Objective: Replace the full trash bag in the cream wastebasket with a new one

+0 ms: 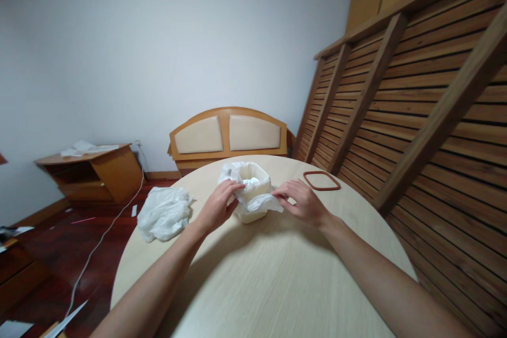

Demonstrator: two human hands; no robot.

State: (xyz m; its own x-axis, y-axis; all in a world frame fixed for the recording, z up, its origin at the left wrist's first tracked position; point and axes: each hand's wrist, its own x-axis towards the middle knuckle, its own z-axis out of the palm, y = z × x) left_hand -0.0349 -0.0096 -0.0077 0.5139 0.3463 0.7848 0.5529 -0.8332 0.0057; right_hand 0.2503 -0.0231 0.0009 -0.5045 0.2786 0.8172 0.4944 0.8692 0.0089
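At centre, the left hand (220, 202) and right hand (301, 202) each grip, fingers pinched together, the white bag (259, 202) lining the cream bin (251, 217) on the surface (277, 274).

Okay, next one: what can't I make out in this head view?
All in the head view:
- Floor of the container: hidden by the white bag lining it.
- Left hand: too small to tell whether it pinches the bag or only touches it.
- Grey mark on the bag: too small and blurred to read.
- Inside of the crumpled plastic heap: hidden by its folds.
- Table's near edge: cut off by the bottom edge.
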